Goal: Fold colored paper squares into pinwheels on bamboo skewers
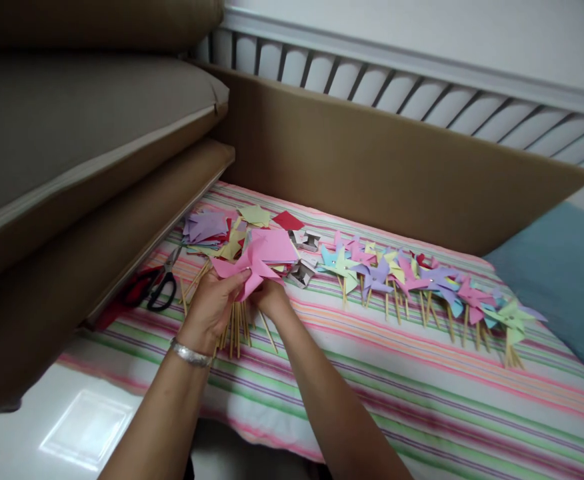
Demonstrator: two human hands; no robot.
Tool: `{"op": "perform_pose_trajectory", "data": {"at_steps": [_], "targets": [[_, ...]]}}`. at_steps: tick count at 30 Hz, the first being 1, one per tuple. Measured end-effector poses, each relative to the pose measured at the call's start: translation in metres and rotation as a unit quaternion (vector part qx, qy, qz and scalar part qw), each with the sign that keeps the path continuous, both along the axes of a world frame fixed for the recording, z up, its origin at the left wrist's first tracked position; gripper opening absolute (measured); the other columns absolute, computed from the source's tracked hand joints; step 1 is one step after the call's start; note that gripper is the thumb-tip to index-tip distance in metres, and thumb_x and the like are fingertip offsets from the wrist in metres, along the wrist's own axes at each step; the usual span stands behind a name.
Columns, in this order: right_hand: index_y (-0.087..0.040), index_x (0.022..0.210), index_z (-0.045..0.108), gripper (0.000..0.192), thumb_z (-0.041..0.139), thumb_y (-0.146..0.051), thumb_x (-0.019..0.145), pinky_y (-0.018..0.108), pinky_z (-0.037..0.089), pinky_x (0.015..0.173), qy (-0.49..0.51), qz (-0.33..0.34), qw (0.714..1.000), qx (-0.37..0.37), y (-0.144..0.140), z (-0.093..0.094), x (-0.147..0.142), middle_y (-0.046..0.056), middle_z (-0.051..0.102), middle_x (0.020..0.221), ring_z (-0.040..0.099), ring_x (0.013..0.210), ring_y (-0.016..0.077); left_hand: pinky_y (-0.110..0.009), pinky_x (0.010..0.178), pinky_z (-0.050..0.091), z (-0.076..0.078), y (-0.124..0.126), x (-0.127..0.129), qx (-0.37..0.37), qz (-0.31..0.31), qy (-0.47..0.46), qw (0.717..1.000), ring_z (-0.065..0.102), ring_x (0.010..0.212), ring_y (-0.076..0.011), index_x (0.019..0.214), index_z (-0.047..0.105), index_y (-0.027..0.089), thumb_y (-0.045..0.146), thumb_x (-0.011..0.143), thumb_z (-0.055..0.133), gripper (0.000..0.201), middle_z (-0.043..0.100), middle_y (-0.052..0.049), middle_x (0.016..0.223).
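Observation:
Both my hands meet on a pink paper pinwheel held above the striped cloth. My left hand, with a silver bracelet at the wrist, grips its lower left fold with thumb on top. My right hand pinches it from underneath on the right. Several loose wooden sticks lie just below my hands. A row of finished pinwheels on sticks in pink, purple, green and blue stretches to the right. Behind my hands lies a pile of coloured paper squares.
Black and red scissors lie at the left edge of the striped cloth. Small silver boxes sit near the paper. Stacked brown cushions overhang on the left, a brown board stands behind, a blue pillow lies right.

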State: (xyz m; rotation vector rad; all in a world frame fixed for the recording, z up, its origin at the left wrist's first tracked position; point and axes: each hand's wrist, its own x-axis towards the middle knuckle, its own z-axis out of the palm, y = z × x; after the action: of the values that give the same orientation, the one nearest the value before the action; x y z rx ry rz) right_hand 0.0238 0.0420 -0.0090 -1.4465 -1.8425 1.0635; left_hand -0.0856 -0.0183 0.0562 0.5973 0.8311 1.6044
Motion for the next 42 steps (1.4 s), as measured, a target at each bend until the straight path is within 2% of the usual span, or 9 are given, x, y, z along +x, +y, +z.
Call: {"op": "perform_pose_trajectory", "data": {"at_steps": [5, 8, 11, 14, 20, 24, 28, 33, 42], "targets": [[-0.019, 0.08, 0.062, 0.015, 0.056, -0.029, 0.071, 0.029, 0.048, 0.063, 0.094, -0.041, 0.994, -0.034, -0.026, 0.022, 0.053, 0.001, 0.064, 0.072, 0.059, 0.066, 0.0153, -0.028, 0.075, 0.045, -0.002, 0.001, 0.006, -0.016, -0.017, 0.034, 0.999, 0.063, 0.072, -0.0145, 0.08, 0.07, 0.014, 0.019, 0.059, 0.075, 0.022, 0.071, -0.003, 0.077], [-0.018, 0.078, 0.061, 0.019, 0.064, -0.033, 0.067, 0.026, 0.046, 0.055, 0.286, -0.073, 0.948, -0.122, -0.046, 0.033, 0.083, 0.0, 0.06, 0.066, 0.056, 0.061, 0.0131, -0.025, 0.07, 0.044, -0.005, 0.0, 0.015, -0.017, -0.064, 0.084, 0.994, 0.061, 0.07, -0.0136, 0.079, 0.071, 0.015, 0.02, 0.06, 0.075, 0.02, 0.07, -0.003, 0.075], [-0.017, 0.082, 0.061, 0.022, 0.067, -0.03, 0.066, 0.019, 0.035, 0.043, 0.36, -0.092, 0.92, -0.124, -0.055, 0.039, 0.099, -0.001, 0.059, 0.064, 0.051, 0.053, 0.0093, -0.024, 0.063, 0.042, -0.007, -0.001, 0.028, -0.004, -0.123, 0.153, 0.981, 0.058, 0.066, -0.0136, 0.072, 0.07, 0.015, 0.02, 0.061, 0.074, 0.012, 0.068, -0.003, 0.07], [-0.017, 0.092, 0.062, 0.026, 0.065, -0.031, 0.07, 0.018, 0.026, 0.038, 0.355, -0.115, 0.922, -0.104, -0.054, 0.043, 0.109, -0.001, 0.059, 0.062, 0.045, 0.047, 0.0071, -0.025, 0.063, 0.042, -0.005, -0.002, 0.043, 0.024, -0.154, 0.223, 0.962, 0.058, 0.069, -0.0151, 0.067, 0.07, 0.016, 0.019, 0.064, 0.071, 0.005, 0.066, -0.004, 0.07], [-0.018, 0.082, 0.067, 0.019, 0.065, -0.034, 0.072, 0.023, 0.036, 0.045, 0.32, -0.112, 0.938, -0.074, -0.055, 0.051, 0.132, -0.003, 0.055, 0.057, 0.048, 0.047, 0.0089, -0.028, 0.07, 0.043, 0.005, -0.002, 0.071, 0.105, -0.191, 0.305, 0.927, 0.059, 0.072, -0.0176, 0.068, 0.07, 0.018, 0.02, 0.069, 0.068, 0.003, 0.065, -0.005, 0.07], [-0.018, 0.073, 0.067, 0.013, 0.068, -0.031, 0.069, 0.023, 0.038, 0.047, 0.316, -0.125, 0.938, -0.062, -0.061, 0.061, 0.141, -0.004, 0.052, 0.054, 0.047, 0.047, 0.0093, -0.03, 0.074, 0.044, 0.006, -0.003, 0.084, 0.141, -0.179, 0.338, 0.913, 0.06, 0.072, -0.0188, 0.069, 0.07, 0.019, 0.022, 0.071, 0.068, 0.005, 0.066, -0.005, 0.07], [-0.018, 0.072, 0.068, 0.011, 0.066, -0.029, 0.069, 0.023, 0.04, 0.05, 0.298, -0.135, 0.944, -0.046, -0.064, 0.067, 0.144, -0.002, 0.057, 0.062, 0.05, 0.054, 0.0105, -0.035, 0.087, 0.04, 0.004, -0.005, 0.091, 0.169, -0.143, 0.367, 0.904, 0.061, 0.076, -0.0195, 0.07, 0.071, 0.022, 0.022, 0.072, 0.068, 0.004, 0.068, -0.004, 0.072], [-0.02, 0.08, 0.069, 0.013, 0.06, -0.028, 0.075, 0.026, 0.044, 0.063, 0.256, -0.111, 0.96, -0.01, -0.066, 0.068, 0.145, 0.003, 0.065, 0.078, 0.058, 0.071, 0.0156, -0.036, 0.091, 0.039, 0.004, -0.007, 0.093, 0.192, -0.118, 0.37, 0.901, 0.061, 0.076, -0.019, 0.071, 0.072, 0.023, 0.021, 0.073, 0.067, 0.006, 0.068, -0.004, 0.073], [-0.022, 0.078, 0.07, 0.014, 0.058, -0.018, 0.072, 0.028, 0.045, 0.066, 0.232, -0.088, 0.968, 0.027, -0.069, 0.068, 0.136, 0.001, 0.066, 0.077, 0.059, 0.072, 0.0164, -0.038, 0.097, 0.035, 0.002, -0.007, 0.09, 0.17, -0.058, 0.351, 0.919, 0.062, 0.077, -0.0192, 0.07, 0.073, 0.025, 0.021, 0.068, 0.071, 0.005, 0.07, -0.004, 0.075]]}}
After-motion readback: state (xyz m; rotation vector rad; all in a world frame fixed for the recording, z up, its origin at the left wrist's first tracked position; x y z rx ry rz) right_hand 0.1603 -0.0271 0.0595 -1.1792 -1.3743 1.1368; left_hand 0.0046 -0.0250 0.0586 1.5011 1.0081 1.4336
